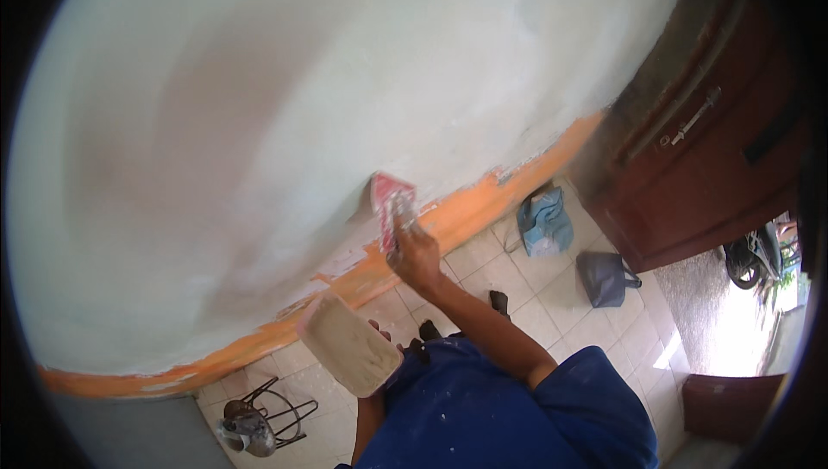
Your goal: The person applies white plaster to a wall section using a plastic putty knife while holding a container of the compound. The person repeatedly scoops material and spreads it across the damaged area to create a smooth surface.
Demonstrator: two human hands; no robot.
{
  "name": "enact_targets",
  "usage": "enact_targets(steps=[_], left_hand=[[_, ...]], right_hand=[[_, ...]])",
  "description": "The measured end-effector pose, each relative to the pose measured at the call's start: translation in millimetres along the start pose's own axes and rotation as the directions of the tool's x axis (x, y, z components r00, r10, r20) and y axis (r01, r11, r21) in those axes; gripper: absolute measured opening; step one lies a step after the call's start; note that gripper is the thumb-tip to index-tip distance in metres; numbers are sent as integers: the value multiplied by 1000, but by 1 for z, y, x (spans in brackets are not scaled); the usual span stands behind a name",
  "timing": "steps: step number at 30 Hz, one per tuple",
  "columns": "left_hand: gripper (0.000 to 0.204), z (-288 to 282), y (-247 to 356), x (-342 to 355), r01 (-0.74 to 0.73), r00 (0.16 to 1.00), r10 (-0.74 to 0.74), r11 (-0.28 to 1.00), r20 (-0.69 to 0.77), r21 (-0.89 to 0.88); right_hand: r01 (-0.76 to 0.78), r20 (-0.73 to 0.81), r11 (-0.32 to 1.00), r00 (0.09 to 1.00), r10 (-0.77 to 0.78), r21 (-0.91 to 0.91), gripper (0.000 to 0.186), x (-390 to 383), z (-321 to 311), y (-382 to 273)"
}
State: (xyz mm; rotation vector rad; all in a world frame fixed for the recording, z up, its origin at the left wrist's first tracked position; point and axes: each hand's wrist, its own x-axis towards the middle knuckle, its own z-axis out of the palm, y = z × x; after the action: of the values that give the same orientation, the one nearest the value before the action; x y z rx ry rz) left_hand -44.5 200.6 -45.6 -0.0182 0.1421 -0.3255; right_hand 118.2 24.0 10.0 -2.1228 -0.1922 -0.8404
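"Red trowel [395, 200], in the head view: where is it?"

"At the pale wall [259, 124], just above the orange band [470, 210] along its foot. The right hand [416, 255] grasps it by the handle."

"And the left hand [380, 329]?"

"Gripping a rectangular tray [312, 321], though most of that hand is hidden behind it. Pale smears coat the inside."

"What's on the tiled floor [535, 327]?"

"A round stool [250, 430] at the lower left; toward the reddish-brown door [716, 176], a light-blue bag [546, 226] and a dark grey bag [602, 281] near it."
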Motion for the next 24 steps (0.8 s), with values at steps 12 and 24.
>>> enact_targets(steps=[12, 24], left_hand=[[62, 0, 3, 3, -40, 998, 31, 989, 59, 142], [69, 12, 0, 4, -24, 999, 20, 995, 37, 98]], right_hand=[[-355, -496, 876, 725, 478, 327, 30, 22, -53, 57], [-293, -299, 933, 889, 346, 207, 39, 70, -4, -57]])
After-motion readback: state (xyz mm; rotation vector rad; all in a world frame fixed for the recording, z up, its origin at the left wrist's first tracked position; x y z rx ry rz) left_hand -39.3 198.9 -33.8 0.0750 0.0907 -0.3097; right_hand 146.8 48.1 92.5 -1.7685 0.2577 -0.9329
